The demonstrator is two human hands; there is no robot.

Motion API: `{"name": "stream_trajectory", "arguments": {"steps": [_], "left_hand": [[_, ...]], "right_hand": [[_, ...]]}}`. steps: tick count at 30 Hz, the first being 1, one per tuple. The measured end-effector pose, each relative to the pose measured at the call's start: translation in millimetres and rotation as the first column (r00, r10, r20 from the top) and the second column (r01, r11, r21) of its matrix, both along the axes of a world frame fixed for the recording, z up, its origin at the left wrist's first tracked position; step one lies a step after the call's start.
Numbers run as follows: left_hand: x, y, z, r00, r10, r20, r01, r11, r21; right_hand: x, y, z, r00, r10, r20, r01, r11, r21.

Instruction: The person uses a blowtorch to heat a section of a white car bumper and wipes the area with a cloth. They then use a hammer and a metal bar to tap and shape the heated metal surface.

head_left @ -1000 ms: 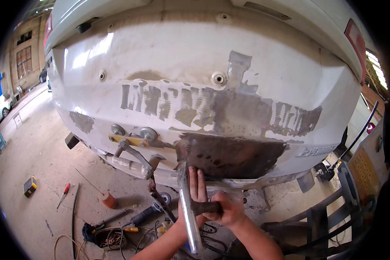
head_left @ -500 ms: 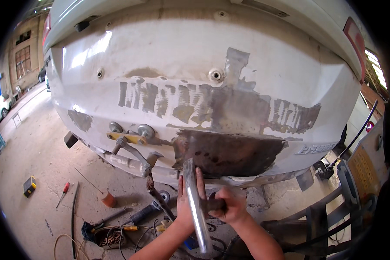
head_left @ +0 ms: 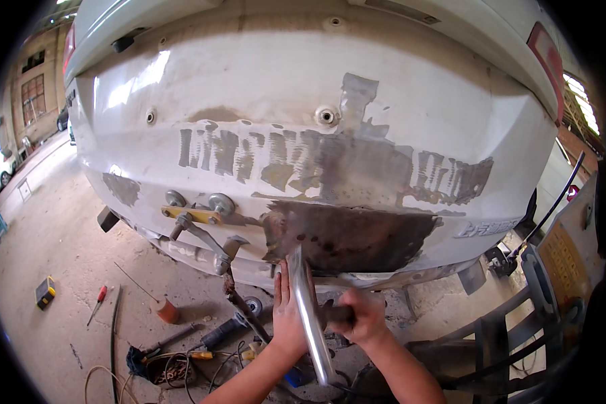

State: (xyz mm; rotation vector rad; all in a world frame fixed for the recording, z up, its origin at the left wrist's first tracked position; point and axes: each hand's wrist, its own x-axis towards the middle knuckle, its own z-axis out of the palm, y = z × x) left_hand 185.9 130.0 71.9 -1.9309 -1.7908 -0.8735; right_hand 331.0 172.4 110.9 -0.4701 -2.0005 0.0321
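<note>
Left-side fisheye view worn on my head, upright, looking forward and down over my hands (head_left: 366, 318), these near at lower centre, my forearms (head_left: 405, 369) entering from the lower edge, white vehicle rear (head_left: 249, 74) close ahead across the middle, floor (head_left: 54, 236) farther below.

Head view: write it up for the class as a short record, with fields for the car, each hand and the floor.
Car: white, dark patch low down, grey patches above
Left hand: open, near the dark patch's lower edge, partly behind the hammer
Right hand: closed round the hammer's handle
Floor: grinder, red-handled screwdriver
</note>
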Motion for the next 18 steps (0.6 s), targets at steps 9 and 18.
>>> {"name": "stream_trajectory", "arguments": {"steps": [9,18], "left_hand": [[2,-4,1,0.993,-0.031,0.117,0.030,0.999,0.014],[6,-8,13,0.981,-0.066,0.180,0.056,0.997,0.059]], "right_hand": [[8,-4,-3,0.999,0.006,0.044,-0.005,0.999,-0.033],[13,-10,4,0.998,0.049,0.039,-0.049,0.999,-0.009]]}}
